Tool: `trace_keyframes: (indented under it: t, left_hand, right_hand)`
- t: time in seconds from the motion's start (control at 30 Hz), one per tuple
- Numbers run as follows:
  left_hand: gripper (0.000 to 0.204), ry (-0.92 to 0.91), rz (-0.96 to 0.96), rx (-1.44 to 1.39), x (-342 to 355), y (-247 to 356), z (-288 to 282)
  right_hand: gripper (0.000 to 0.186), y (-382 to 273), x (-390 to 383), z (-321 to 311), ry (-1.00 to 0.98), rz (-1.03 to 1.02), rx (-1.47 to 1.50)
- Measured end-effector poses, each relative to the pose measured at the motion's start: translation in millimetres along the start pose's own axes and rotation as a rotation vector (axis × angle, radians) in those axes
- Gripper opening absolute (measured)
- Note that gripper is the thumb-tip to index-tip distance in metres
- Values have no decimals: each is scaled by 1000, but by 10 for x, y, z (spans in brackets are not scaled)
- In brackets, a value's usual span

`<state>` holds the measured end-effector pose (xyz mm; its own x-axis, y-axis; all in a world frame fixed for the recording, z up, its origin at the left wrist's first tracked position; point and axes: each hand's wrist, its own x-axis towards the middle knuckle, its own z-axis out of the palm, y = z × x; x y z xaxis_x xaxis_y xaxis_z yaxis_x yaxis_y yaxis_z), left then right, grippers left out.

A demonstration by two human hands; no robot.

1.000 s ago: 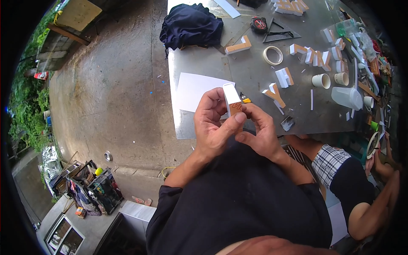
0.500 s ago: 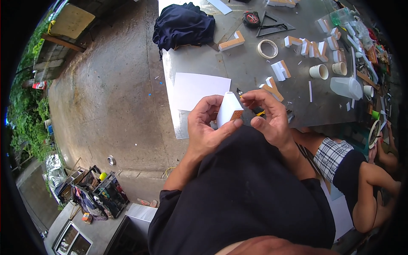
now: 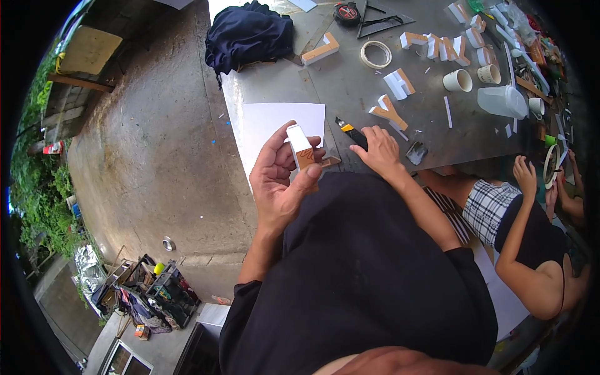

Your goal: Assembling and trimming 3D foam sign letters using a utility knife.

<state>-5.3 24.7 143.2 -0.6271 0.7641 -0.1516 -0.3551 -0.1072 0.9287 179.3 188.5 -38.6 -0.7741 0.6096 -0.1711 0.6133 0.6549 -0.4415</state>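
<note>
My left hand (image 3: 275, 169) is closed around a small block letter (image 3: 304, 155) with white sides and a brown face bearing a dark scribble. It is held up in front of my chest, near the table's edge. On the metal table, my right hand (image 3: 380, 149) grips the dark handle of a utility knife (image 3: 351, 132) with yellow parts, its blade end pointing away to the left. Behind the left hand lies a white sheet (image 3: 269, 122). A Y-shaped block letter (image 3: 389, 114) lies just beyond the right hand, and a small dark scraper-like piece (image 3: 416, 152) lies to its right.
Farther out on the table (image 3: 350, 81) are a tape roll (image 3: 375, 55), tape measure (image 3: 347, 14), set square (image 3: 382, 22), dark cloth (image 3: 250, 37), several block letters (image 3: 437, 47), cups (image 3: 457, 80) and a plastic container (image 3: 502, 102). Another person (image 3: 531, 250) is at the right.
My right hand has left the block letter's side and come down onto the utility knife. The left hand has turned the letter so its brown face shows more. The view has shifted slightly.
</note>
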Motion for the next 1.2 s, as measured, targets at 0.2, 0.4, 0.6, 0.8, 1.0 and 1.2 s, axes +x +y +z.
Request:
trace_keyframes:
  t: [0.2, 0.4, 0.6, 0.8, 1.0, 1.2]
  left_hand:
    - [70, -25, 396, 399, -68, 144, 84]
    - [75, 74, 629, 584, -84, 257, 89]
    - [74, 1, 617, 633, -81, 383, -14]
    - [68, -97, 624, 731, -88, 586, -2]
    - [69, -118, 656, 742, -113, 642, -44]
    - [69, -121, 615, 702, -124, 692, -33]
  right_hand:
    - [44, 106, 52, 373, -100, 11, -167]
    - [37, 146, 145, 154, -47, -10, 73]
    - [43, -811, 20, -1825, -73, -59, 848]
    - [48, -1293, 24, -2645, 92, -662, 353]
    - [52, -1416, 76, -2724, 99, -781, 115]
    - [53, -1479, 89, -2764, 108, -762, 69]
